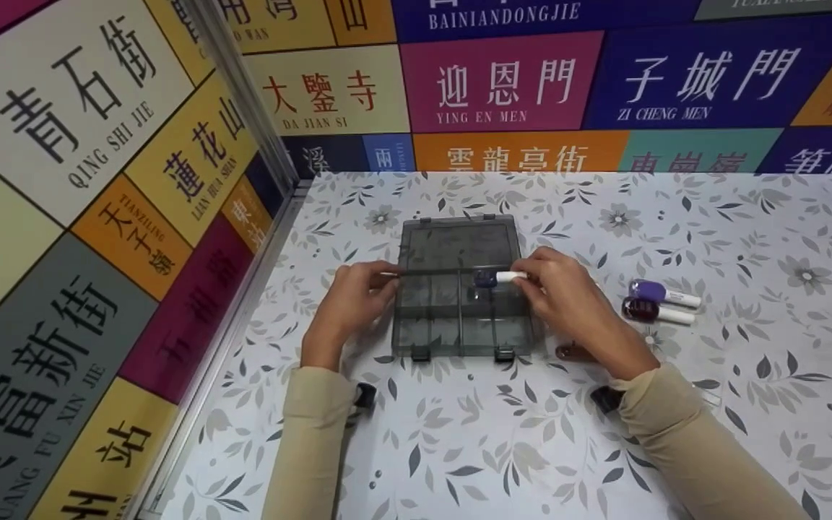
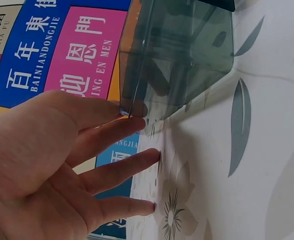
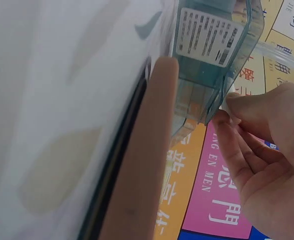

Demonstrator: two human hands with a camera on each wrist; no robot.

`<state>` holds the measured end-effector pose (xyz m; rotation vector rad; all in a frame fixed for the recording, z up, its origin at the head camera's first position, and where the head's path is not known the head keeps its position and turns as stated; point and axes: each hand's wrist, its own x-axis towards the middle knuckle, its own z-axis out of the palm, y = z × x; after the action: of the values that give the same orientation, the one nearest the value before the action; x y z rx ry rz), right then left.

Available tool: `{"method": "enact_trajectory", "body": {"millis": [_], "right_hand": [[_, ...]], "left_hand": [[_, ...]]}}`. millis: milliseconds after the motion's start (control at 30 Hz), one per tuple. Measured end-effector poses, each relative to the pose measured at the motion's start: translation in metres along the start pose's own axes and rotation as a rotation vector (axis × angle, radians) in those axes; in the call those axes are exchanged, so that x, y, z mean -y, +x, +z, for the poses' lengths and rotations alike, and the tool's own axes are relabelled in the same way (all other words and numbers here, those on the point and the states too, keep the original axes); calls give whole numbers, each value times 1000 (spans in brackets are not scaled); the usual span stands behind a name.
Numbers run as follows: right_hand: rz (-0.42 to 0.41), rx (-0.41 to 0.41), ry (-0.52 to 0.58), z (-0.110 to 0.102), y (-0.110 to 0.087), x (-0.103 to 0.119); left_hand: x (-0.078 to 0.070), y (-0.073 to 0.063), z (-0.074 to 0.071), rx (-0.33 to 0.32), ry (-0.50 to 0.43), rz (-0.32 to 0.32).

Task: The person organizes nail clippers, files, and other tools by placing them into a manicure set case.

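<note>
Head view: left hand point(image 1: 354, 297) pinches translucent grey plastic box point(image 1: 456, 244); right hand point(image 1: 568, 292) pinches white-capped dark-blue bottle point(image 1: 487, 279) crosswise to it.

Long, plain beige sleeves point(image 1: 712, 448) with matching cuffs point(image 1: 318, 393), lightly creased, above bare fingers point(image 2: 119, 174)

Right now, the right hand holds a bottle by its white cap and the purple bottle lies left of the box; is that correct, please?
Not quite: the head view shows the purple bottle right of the box. The right hand does hold a bottle by its white cap.
</note>
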<state>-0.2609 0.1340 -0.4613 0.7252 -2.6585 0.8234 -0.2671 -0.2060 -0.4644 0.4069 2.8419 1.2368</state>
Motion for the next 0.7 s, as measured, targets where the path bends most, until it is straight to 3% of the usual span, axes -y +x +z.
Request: {"method": "enact_trajectory", "body": {"millis": [167, 333, 700], "right_hand": [[-21, 6, -16, 2, 1, 1], [-7, 43, -34, 2, -1, 2], [-27, 74, 72, -10, -7, -3]], "left_hand": [[-2, -1, 0, 0, 5, 0], [-4, -2, 1, 40, 3, -10], [-5, 0, 0, 54, 23, 18]]}}
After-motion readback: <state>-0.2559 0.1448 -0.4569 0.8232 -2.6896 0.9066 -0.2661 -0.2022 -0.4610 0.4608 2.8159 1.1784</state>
